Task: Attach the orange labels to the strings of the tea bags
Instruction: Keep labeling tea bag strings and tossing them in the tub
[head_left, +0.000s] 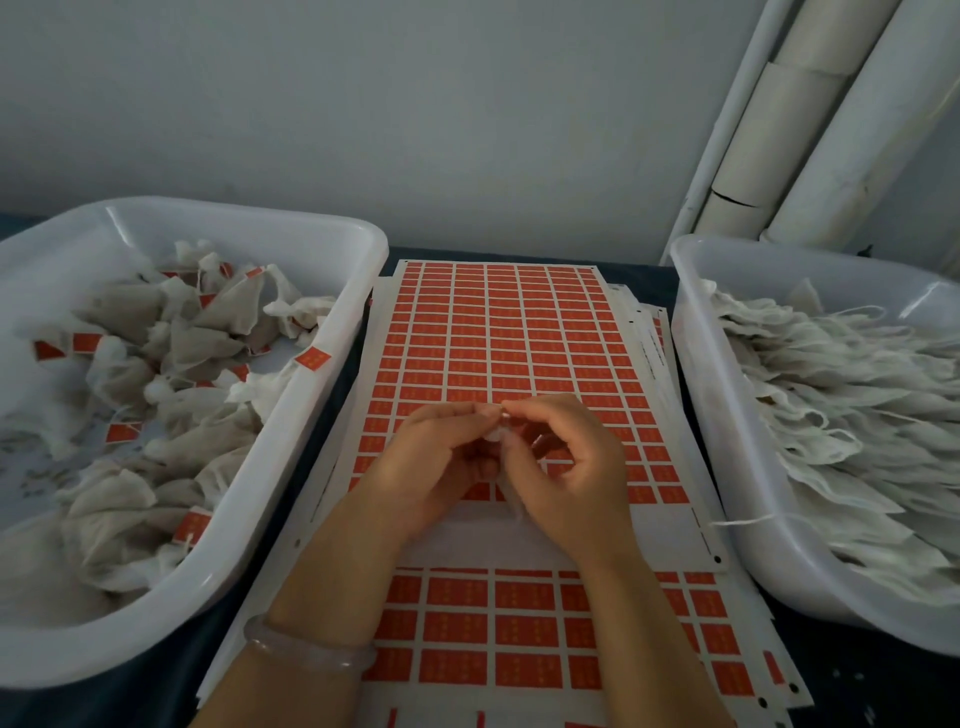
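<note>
Centre frame, left hand (431, 457) and right hand (571, 467) meet over the orange paper label sheet (498, 332), curled fingers (457, 414) pinching a small white tea bag (497, 434).

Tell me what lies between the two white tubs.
The head view shows stacked sheets of orange labels between the left tub and the right tub. Above them the left hand and right hand pinch a small white piece.

The scene was dimly and evenly lit. Soft glare was seen on the rim of the white tub (119, 218) at 10 o'clock. The left hand (431, 462), right hand (576, 478) and the tea bag (511, 501) pinched between them were slightly blurred. Outer edges were bowed by wide-angle distortion.
</note>
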